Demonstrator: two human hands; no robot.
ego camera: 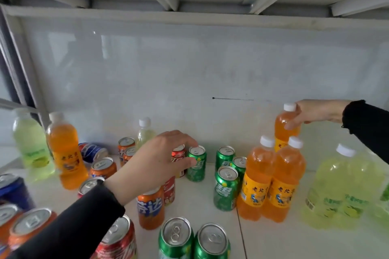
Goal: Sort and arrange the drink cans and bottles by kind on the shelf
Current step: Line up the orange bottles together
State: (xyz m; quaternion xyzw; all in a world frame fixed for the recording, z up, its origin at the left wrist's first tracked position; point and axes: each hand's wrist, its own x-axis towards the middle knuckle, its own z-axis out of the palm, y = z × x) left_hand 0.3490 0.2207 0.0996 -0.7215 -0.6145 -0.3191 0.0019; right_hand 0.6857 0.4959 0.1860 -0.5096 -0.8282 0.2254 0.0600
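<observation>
My left hand (160,160) hides part of the row behind it — a red can (178,153) shows only as a sliver past my fingers, and another red can (169,190) peeks out below my wrist. At the bottom and left edges several cans are cut off by the frame, so my counts there are rough.

On the white shelf (273,237) I count four orange bottles: one at left (65,153), two side by side at right (257,183) (284,185), and a fourth (284,126) behind them, which my right hand (313,112) grips near the neck, fingers curled round the shoulder below the white cap. Pale green bottles: one far left (31,147), one at the back (145,132), and perhaps two large ones at right (341,187) — they blur together.

Green cans number six: one (196,164) under my left fingertips, three clustered in the middle (226,189), two at the near edge (175,239) (212,244).

My left arm reaches forward in a black sleeve, the fingers arched over that green can's rim and touching it, thumb on its side. The right arm comes in level from the right.
</observation>
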